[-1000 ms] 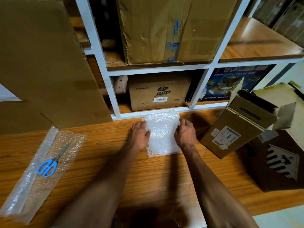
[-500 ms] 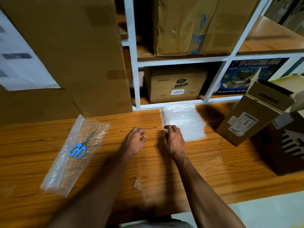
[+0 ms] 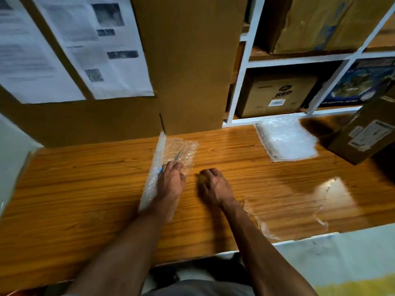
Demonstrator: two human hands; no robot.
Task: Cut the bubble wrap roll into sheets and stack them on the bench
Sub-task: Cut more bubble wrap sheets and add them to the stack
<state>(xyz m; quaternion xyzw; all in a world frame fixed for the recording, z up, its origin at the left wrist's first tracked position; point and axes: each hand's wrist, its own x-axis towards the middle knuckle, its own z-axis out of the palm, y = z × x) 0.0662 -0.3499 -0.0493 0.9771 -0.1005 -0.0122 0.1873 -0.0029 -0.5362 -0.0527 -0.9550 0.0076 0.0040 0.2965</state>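
A long strip of bubble wrap [image 3: 182,146] lies on the wooden bench [image 3: 85,189], one edge folded up white on its left. The scissors [image 3: 178,155] lie on the strip, blade pointing away; a bit of their blue handle shows. My left hand [image 3: 171,181] is on the handles with its fingers curled over them. My right hand [image 3: 214,184] rests on the bare bench just right of the strip, fingers loosely curled, holding nothing. A stack of cut white bubble wrap sheets [image 3: 286,139] sits at the back right by the shelf.
A big cardboard sheet [image 3: 188,60] with printed papers leans behind the strip. White shelves [image 3: 239,82] hold boxes at the back right. A tilted cardboard box [image 3: 363,137] stands right of the stack. A clear plastic scrap [image 3: 303,212] lies near the front right edge.
Both hands left the stack of sheets and moved left. My left hand has reached the scissors on the strip; my right hand followed. The view swung left.
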